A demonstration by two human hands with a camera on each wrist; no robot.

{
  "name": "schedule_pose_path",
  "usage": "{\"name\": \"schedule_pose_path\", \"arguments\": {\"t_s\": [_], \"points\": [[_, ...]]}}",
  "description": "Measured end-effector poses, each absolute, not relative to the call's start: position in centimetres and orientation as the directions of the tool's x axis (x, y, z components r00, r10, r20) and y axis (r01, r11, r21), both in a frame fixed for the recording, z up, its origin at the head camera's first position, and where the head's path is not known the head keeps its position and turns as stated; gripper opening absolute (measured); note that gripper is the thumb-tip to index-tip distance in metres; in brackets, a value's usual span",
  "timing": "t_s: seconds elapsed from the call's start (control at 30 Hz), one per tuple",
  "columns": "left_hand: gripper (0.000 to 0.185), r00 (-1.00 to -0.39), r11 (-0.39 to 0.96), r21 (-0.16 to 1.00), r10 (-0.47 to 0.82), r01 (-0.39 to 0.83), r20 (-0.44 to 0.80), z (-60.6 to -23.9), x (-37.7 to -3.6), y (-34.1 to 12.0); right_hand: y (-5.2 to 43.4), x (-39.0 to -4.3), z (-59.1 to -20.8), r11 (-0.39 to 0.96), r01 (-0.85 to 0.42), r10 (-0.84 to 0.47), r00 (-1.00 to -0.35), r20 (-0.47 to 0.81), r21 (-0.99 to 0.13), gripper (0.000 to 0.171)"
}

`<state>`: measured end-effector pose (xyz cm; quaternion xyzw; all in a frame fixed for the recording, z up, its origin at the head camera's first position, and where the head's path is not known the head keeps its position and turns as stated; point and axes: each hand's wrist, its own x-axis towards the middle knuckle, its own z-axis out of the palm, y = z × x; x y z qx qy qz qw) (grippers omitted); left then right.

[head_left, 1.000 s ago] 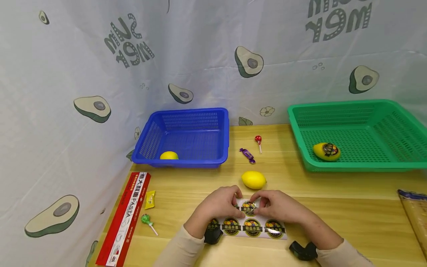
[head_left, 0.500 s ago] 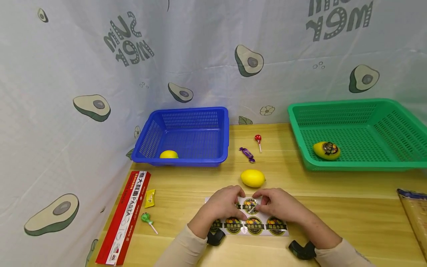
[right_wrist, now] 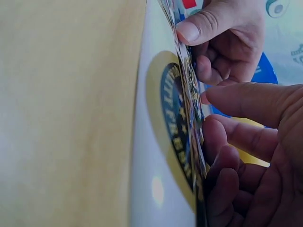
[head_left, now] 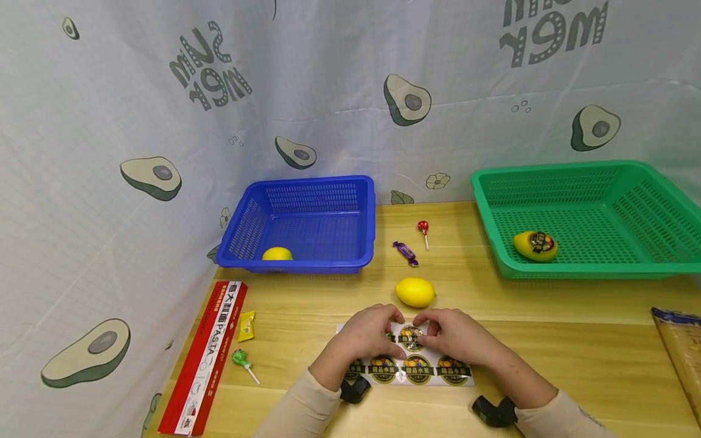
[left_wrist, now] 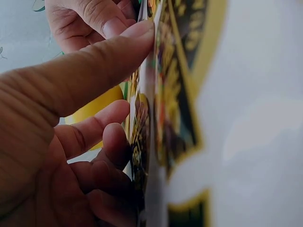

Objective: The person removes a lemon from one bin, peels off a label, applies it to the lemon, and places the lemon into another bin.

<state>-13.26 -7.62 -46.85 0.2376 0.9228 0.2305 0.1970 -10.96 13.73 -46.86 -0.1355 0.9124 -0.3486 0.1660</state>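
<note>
A white sheet of round fruit stickers (head_left: 372,384) lies flat on the wooden table under both hands. My left hand (head_left: 368,336) rests on its left part, thumb and fingertips touching the surface, with thumb and index apart. Opposite, my right hand (head_left: 457,336) has its thumb and index fingertips at the right edge of an upper-row sticker (head_left: 411,337). In the right wrist view these fingertips sit close to the sheet with a gap between them, and no lifted sticker shows. A whole lemon (head_left: 415,292) lies just beyond the sheet.
At the back left stands a blue basket (head_left: 306,265) with a lemon (head_left: 277,253); at right, a green basket (head_left: 597,267) holds a stickered yellow fruit (head_left: 535,246). Around lie a red pasta box (head_left: 202,359), lollipops, wrapped candies (head_left: 405,253) and a pasta bag (head_left: 679,353).
The sheet has shifted slightly to the right and my fingertips have moved a little apart around the upper sticker. Over the last half second both hands have stayed nearly still.
</note>
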Motion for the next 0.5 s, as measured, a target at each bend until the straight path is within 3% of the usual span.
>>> {"name": "schedule_pose_path", "arguments": {"t_s": [0.23,0.5], "points": [[0.052,-0.806,0.779,0.522,0.532,0.347,-0.258,-46.95,-13.29,-7.62,13.28,-10.56,-46.87,0.727,-0.153,-0.337,-0.929,-0.154,-0.669,0.011],[0.048,-0.8,0.777,0.517,0.542,0.359,-0.258,-47.04,-13.25,-7.68,12.77,-10.13,-47.35,0.763,-0.214,-0.305,-0.951,-0.047,-0.61,0.016]]}}
